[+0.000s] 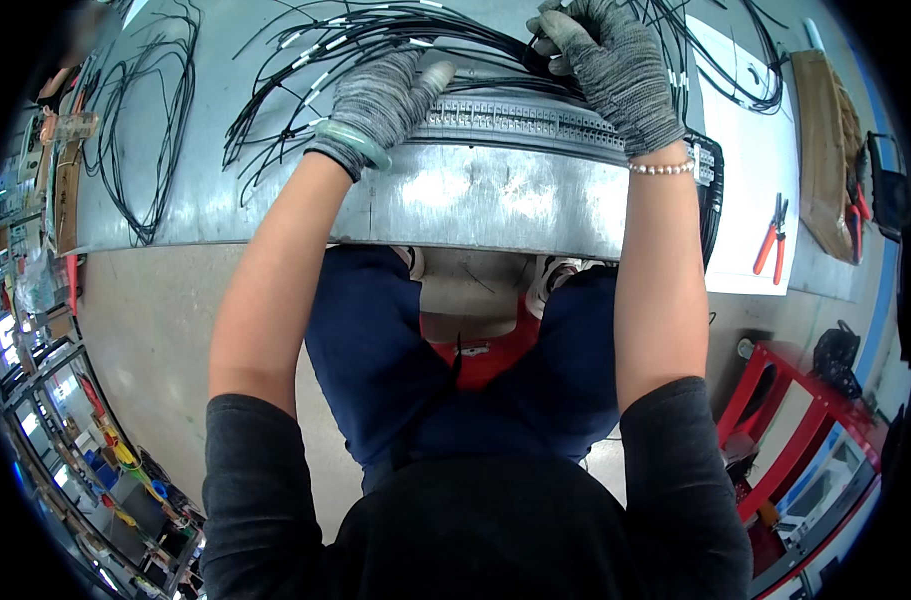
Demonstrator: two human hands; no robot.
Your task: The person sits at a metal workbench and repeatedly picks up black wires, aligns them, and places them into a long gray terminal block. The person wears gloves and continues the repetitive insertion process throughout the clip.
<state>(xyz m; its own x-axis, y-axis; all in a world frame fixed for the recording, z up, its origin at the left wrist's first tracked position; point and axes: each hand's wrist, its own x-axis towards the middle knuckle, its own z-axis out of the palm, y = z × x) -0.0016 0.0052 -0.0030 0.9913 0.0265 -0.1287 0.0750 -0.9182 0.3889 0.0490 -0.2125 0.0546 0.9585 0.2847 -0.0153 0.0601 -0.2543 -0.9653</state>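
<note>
Left hand: here it is, the left hand, gray-gloved and back up, laid over the near edge of the black cable bundle; the thumb stands well off from the fingers, so the hand looks half open, but the fingertips are lost among the cables and I cannot tell whether they grip.
Right hand: over to the right hand, also gray-gloved, fingers bent and thumb curled in, closed on the bundle where its strands draw together.
Cable bundle: it runs along the far side of the metal table, sweeping in an arc from loose ends left of the left hand across to the right hand, with white sleeves dotted along the strands.
Slotted rail: just on the near side of the cables lies the long gray slotted rail, stretching between the two wrists.
Wrists: a pale green bangle circles the left, a beaded bracelet the right.
Left side: a separate cable loop spreads over the table, well apart from the hands.
Right side: red-handled pliers lie on a white sheet, beside a cardboard piece.
</note>
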